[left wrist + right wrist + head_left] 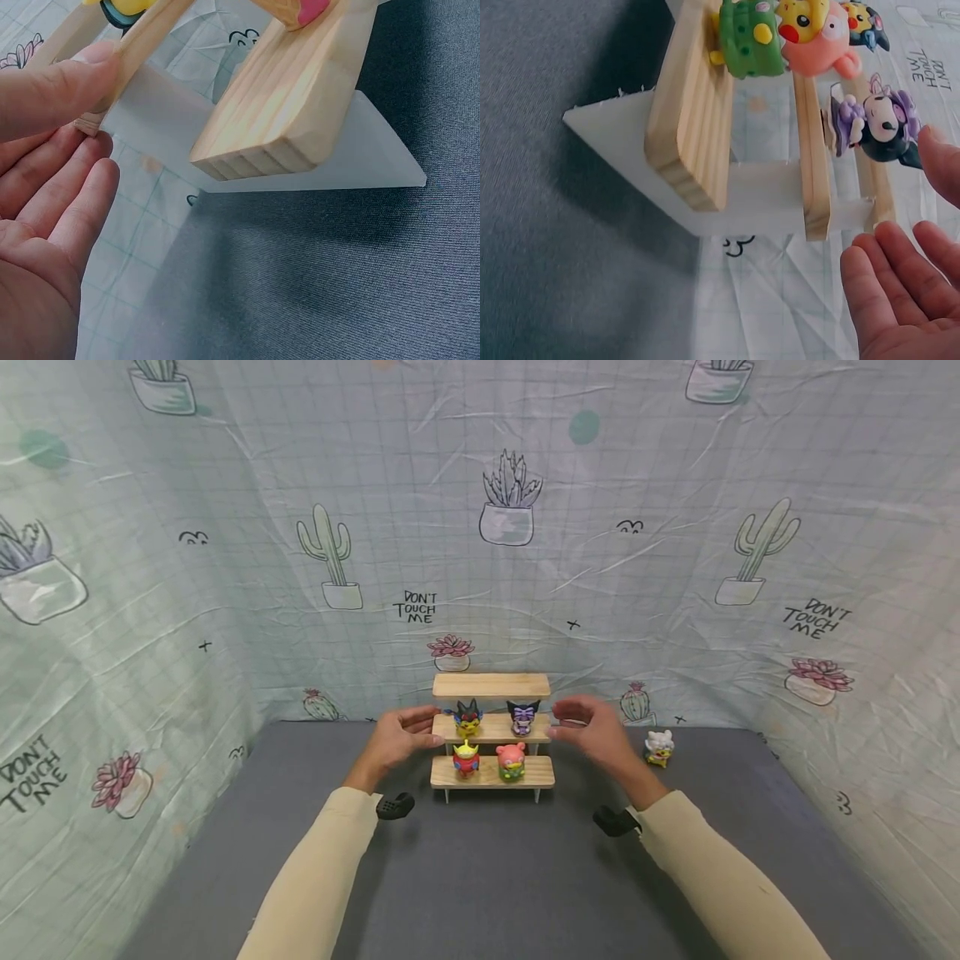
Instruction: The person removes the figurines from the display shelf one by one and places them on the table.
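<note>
A three-tier wooden display stand [492, 685] with white side supports stands on the dark table. At its left end my left hand [393, 739] pinches the middle board, thumb on one side and fingers on the other. My right hand [596, 735] is held by the stand's right end, fingers extended and thumb apart, with nothing gripped. On the middle board stand a dark-eared yellow figurine [468, 718] and a black-and-purple figurine [522, 718]. Below them are a red-and-yellow figurine [466, 760] and a pink-and-green figurine [512, 762]. The top board bears nothing.
A white-and-yellow figurine [659, 748] stands on the dark table [480, 885], right of the stand and beyond my right forearm. A cactus-printed cloth [480, 577] hangs behind and along both sides.
</note>
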`<state>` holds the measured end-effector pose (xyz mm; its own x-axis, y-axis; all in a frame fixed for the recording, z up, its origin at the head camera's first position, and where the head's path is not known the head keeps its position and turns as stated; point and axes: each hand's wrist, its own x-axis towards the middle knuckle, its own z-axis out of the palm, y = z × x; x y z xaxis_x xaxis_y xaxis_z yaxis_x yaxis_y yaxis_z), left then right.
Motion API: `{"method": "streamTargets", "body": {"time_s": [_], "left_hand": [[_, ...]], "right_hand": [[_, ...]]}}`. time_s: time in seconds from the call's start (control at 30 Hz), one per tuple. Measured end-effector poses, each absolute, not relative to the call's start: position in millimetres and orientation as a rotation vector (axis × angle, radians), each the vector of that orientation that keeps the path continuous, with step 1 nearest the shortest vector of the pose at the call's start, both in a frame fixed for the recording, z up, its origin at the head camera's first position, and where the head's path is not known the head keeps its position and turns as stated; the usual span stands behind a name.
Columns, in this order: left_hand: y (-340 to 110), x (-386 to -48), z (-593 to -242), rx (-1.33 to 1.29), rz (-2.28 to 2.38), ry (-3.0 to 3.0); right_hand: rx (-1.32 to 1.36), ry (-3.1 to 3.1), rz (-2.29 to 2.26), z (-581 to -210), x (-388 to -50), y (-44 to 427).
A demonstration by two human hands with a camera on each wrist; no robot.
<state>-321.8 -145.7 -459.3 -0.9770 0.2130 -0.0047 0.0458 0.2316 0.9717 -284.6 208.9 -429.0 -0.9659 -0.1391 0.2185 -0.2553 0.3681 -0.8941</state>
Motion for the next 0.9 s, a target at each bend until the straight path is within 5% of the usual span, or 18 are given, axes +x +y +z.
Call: {"method": "streamTargets", "body": {"time_s": [0.9], "left_hand": [[-147, -324, -461, 0.237, 1.828, 2.389]], "right_hand": [[0.230, -2.547, 1.913, -428, -304, 178]]}}
